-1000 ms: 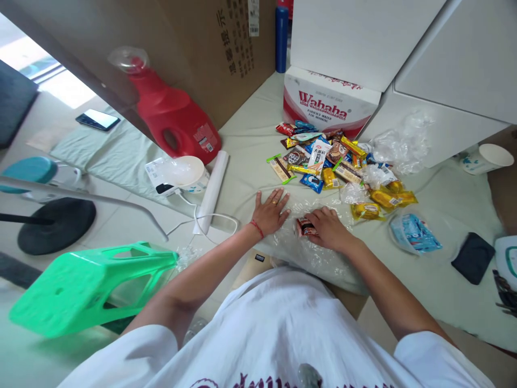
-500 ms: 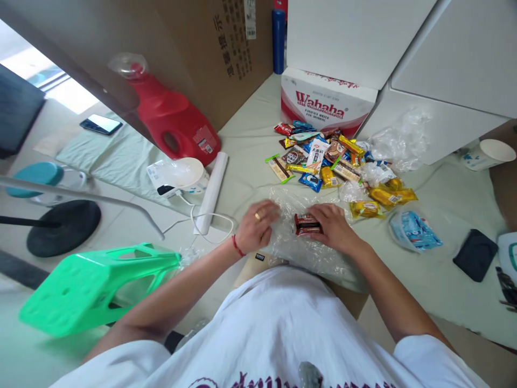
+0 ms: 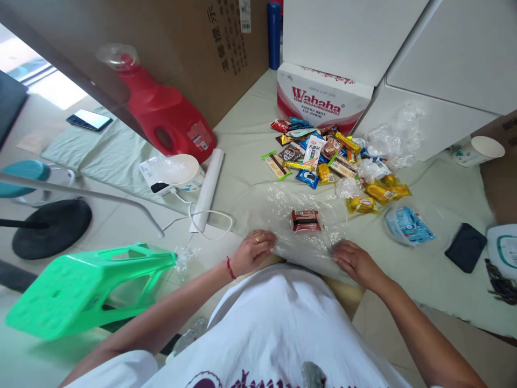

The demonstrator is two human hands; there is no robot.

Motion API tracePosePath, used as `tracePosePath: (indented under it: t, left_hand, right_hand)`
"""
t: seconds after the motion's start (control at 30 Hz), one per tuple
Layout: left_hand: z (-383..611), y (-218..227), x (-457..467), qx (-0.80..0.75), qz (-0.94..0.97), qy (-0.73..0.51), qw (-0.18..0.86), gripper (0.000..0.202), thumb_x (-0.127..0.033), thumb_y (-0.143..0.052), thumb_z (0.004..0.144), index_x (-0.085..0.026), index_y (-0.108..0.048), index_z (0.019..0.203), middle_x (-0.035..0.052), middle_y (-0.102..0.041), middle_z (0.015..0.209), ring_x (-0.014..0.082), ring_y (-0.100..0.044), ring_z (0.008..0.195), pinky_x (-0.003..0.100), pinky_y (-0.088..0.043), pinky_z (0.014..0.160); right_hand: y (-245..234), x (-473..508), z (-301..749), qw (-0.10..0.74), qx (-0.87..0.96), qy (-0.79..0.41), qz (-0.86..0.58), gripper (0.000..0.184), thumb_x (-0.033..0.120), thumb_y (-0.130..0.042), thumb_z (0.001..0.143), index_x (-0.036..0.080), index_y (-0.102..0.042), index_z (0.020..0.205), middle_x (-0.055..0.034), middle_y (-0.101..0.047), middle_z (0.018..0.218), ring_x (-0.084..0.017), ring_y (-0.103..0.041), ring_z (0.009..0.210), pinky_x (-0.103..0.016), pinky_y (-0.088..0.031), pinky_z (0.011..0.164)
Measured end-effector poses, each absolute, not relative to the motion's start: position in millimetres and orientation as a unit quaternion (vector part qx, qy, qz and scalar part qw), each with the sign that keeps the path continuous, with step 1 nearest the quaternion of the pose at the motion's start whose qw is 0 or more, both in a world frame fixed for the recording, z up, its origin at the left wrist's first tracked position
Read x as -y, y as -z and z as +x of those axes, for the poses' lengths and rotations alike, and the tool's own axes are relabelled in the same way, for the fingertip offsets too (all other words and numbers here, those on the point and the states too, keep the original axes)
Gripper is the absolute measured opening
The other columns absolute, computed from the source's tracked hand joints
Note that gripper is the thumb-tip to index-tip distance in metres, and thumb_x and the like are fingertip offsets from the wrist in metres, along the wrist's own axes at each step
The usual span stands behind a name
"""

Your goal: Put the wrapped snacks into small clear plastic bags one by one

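A clear plastic bag (image 3: 299, 242) lies flat on the pale green cloth in front of me. A dark red snack packet (image 3: 306, 221) rests in the middle of it. My left hand (image 3: 253, 252) pinches the bag's near left edge, fingers curled. My right hand (image 3: 355, 262) grips the near right edge of the same bag. Beyond the bag lies a heap of several wrapped snacks (image 3: 323, 156), yellow, blue, brown and red.
A Wahaha carton (image 3: 323, 99) and white boxes stand behind the snacks. A red jug (image 3: 169, 121), a white roll (image 3: 208, 186) with cable, a green stool (image 3: 89, 285), a paper cup (image 3: 480, 151), a blue pack (image 3: 407, 226) and a dark pouch (image 3: 466, 248) surround the area.
My right hand let go of the red packet, which now lies on the bag. Both hands drew back toward me and took hold of the bag's near edge.
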State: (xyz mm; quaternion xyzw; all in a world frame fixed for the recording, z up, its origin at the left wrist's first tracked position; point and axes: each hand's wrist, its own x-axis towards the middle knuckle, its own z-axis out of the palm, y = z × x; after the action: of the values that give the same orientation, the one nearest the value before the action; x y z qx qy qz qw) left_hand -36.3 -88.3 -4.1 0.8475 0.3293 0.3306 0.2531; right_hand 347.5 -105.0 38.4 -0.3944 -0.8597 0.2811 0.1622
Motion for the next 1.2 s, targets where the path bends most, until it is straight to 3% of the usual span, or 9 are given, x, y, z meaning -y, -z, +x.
tracePosePath:
  t: [0.13, 0.33, 0.47, 0.6, 0.73, 0.83, 0.93, 1.07, 1.2]
  left_hand:
    - [-38, -22, 64, -0.41, 0.767, -0.367, 0.329, 0.022, -0.031, -0.052, 0.103, -0.021, -0.069, 0.093, 0.0104, -0.074, 0.097, 0.0201, -0.07, 0.096, 0.034, -0.057, 0.085]
    - [-26, -26, 8, -0.55, 0.734, -0.296, 0.266, 0.025, -0.032, -0.055, 0.094, -0.021, -0.067, 0.075, 0.0072, -0.069, 0.084, 0.0224, -0.063, 0.088, 0.044, -0.049, 0.096]
    - [-15, -13, -6, -0.677, 0.669, -0.236, 0.197, 0.011, -0.022, -0.063, 0.08, -0.019, -0.071, 0.086, 0.0111, -0.066, 0.095, 0.0285, -0.058, 0.099, 0.047, -0.048, 0.096]
    - [-25, -23, 2, -0.729, 0.587, -0.34, 0.091, 0.026, -0.014, -0.058, 0.076, -0.019, -0.07, 0.098, 0.0112, -0.063, 0.104, 0.0298, -0.055, 0.104, 0.049, -0.046, 0.098]
    - [-25, -56, 34, -0.698, 0.565, -0.439, -0.03, 0.027, -0.012, -0.049, 0.086, -0.022, -0.07, 0.1, 0.008, -0.062, 0.097, 0.0277, -0.056, 0.1, 0.052, -0.041, 0.1]
    - [5, -72, 60, -0.559, 0.728, -0.397, -0.02, 0.032, -0.02, -0.051, 0.092, -0.028, -0.073, 0.114, 0.0064, -0.063, 0.092, 0.0242, -0.056, 0.088, 0.047, -0.041, 0.09]
    - [43, -67, 65, -0.468, 0.84, -0.269, 0.053, 0.036, -0.033, -0.055, 0.096, -0.027, -0.069, 0.128, 0.0078, -0.069, 0.095, 0.0242, -0.057, 0.088, 0.043, -0.039, 0.08]
    - [65, -50, 49, -0.495, 0.851, -0.146, 0.1, 0.033, -0.035, -0.052, 0.101, -0.026, -0.071, 0.127, 0.0112, -0.072, 0.114, 0.0259, -0.057, 0.096, 0.041, -0.037, 0.077]
    - [63, -43, 44, -0.495, 0.851, -0.139, 0.107, 0.032, -0.032, -0.051, 0.103, -0.027, -0.071, 0.127, 0.0113, -0.073, 0.109, 0.0264, -0.058, 0.098, 0.041, -0.036, 0.078]
  right_hand:
    - [-72, 64, 348, 0.151, 0.839, -0.311, -0.421, 0.033, 0.041, -0.045, 0.106, 0.023, -0.069, 0.093, -0.0069, -0.069, 0.085, -0.021, -0.063, 0.084, -0.034, -0.05, 0.078]
    - [-79, -2, 345, 0.064, 0.792, -0.323, -0.515, 0.033, 0.04, -0.045, 0.101, 0.019, -0.069, 0.092, -0.0042, -0.07, 0.078, -0.018, -0.061, 0.07, -0.028, -0.043, 0.068]
    - [-80, -31, 339, -0.056, 0.792, -0.212, -0.57, 0.029, 0.036, -0.051, 0.097, 0.019, -0.073, 0.107, -0.0085, -0.074, 0.093, -0.022, -0.065, 0.08, -0.029, -0.041, 0.069]
    - [-89, -63, 316, -0.003, 0.822, -0.098, -0.561, 0.033, 0.032, -0.047, 0.1, 0.018, -0.072, 0.116, -0.0134, -0.072, 0.11, -0.027, -0.065, 0.1, -0.033, -0.044, 0.08]
    - [-77, -91, 278, -0.009, 0.885, -0.136, -0.446, 0.032, 0.037, -0.05, 0.102, 0.019, -0.073, 0.114, -0.0123, -0.073, 0.109, -0.027, -0.062, 0.105, -0.034, -0.046, 0.088]
    - [-59, -106, 255, -0.067, 0.888, -0.146, -0.43, 0.037, 0.047, -0.065, 0.094, 0.018, -0.073, 0.116, -0.0125, -0.074, 0.103, -0.028, -0.062, 0.1, -0.034, -0.046, 0.083]
    - [-50, -118, 248, -0.091, 0.877, -0.205, -0.425, 0.025, 0.036, -0.071, 0.088, 0.018, -0.075, 0.105, -0.0078, -0.073, 0.087, -0.024, -0.062, 0.088, -0.031, -0.044, 0.077]
    - [-60, -122, 258, -0.004, 0.878, -0.319, -0.357, 0.013, 0.03, -0.067, 0.088, 0.018, -0.073, 0.09, -0.0053, -0.069, 0.09, -0.02, -0.061, 0.087, -0.028, -0.044, 0.08]
    - [-77, -98, 268, 0.069, 0.887, -0.345, -0.3, 0.009, 0.024, -0.06, 0.09, 0.018, -0.067, 0.092, -0.0064, -0.065, 0.098, -0.017, -0.059, 0.083, -0.027, -0.045, 0.076]
